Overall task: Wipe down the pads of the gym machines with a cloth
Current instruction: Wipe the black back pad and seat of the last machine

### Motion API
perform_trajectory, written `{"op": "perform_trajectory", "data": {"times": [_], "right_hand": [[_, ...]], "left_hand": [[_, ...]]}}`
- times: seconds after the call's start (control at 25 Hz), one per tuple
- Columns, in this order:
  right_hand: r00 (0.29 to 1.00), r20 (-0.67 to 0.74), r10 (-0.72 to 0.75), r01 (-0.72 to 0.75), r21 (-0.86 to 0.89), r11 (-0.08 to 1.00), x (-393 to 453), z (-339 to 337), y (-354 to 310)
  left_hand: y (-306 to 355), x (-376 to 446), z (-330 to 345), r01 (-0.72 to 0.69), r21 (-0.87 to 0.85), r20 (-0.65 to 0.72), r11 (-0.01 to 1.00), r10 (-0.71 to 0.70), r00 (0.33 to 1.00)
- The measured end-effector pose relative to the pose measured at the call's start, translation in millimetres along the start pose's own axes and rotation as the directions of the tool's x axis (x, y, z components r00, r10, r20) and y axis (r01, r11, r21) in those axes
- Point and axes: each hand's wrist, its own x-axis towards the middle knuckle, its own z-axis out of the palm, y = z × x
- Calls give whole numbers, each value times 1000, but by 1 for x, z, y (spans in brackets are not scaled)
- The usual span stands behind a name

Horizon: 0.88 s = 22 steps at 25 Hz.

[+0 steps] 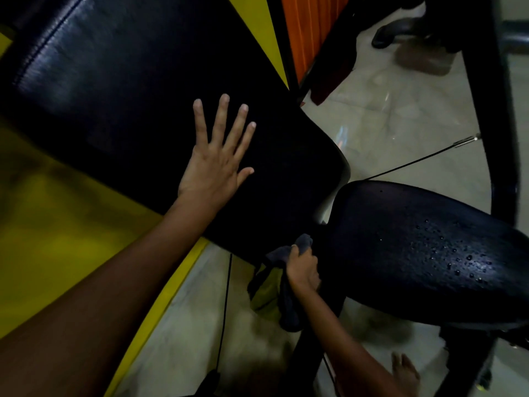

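Note:
A long black back pad point(120, 81) of a gym machine runs from the upper left down to the middle. My left hand point(217, 161) lies flat on its lower part with the fingers spread. Below and to the right is the black seat pad point(423, 247), dotted with water drops. My right hand point(302, 267) is closed around a dark cloth point(286, 305) at the seat pad's left end, in the gap between the two pads. Part of the cloth hangs down below the hand.
The machine's black frame post point(492, 110) rises at the right, with a thin cable point(423, 161) running to it. Yellow and orange wall panels point(57, 224) are at the left and top. Another person's dark shoe point(392, 32) is on the pale tiled floor point(386, 110). My bare foot point(406, 373) is at the bottom.

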Motion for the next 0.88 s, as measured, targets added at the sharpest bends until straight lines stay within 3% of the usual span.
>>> {"op": "perform_trajectory", "data": {"times": [0.12, 0.2, 0.28, 0.36, 0.44, 0.48, 0.56, 0.6, 0.64, 0.68, 0.8, 0.88], "right_hand": [[996, 80, 33, -39, 65, 997, 49, -21, -23], [997, 58, 46, -56, 192, 980, 73, -36, -45], [997, -19, 74, -65, 295, 953, 90, -53, -71], [990, -128, 54, -14, 293, 956, 96, -71, -99], [963, -245, -111, 159, 187, 969, 76, -80, -129], [912, -303, -277, 317, 94, 944, 60, -80, -143], [687, -354, -635, 643, -113, 758, 31, -73, -161], [592, -355, -723, 721, -168, 673, 30, -69, -163], [566, -361, -741, 734, -189, 652, 34, -69, -162], [610, -372, -699, 698, -166, 697, 46, -72, -157], [834, -374, -406, 455, 51, 889, 87, -80, -134], [911, -335, -242, 305, 148, 941, 102, -76, -120]], "left_hand": [[1, 0, 2, 4, -3, -3, 1000, -4, 1000], [4, 1, 4, 8, 0, -14, 1000, -8, 1000], [5, 1, 5, 10, 4, -19, 1000, -10, 1000], [5, 2, 7, 10, 4, -20, 1000, -9, 1000], [5, 2, 6, 8, -3, -18, 1000, -8, 1000], [5, 2, 6, 7, -11, -17, 1000, -7, 1000], [5, 3, 7, 11, -25, -24, 1000, -12, 1000], [5, 2, 7, 13, -28, -23, 1000, -14, 1000], [5, 2, 6, 13, -27, -20, 1000, -13, 1000], [5, 2, 6, 12, -26, -20, 1000, -12, 1000], [6, 4, 8, 14, -23, -28, 1000, -15, 1000], [6, 5, 7, 21, -24, -22, 999, -22, 1000]]}}
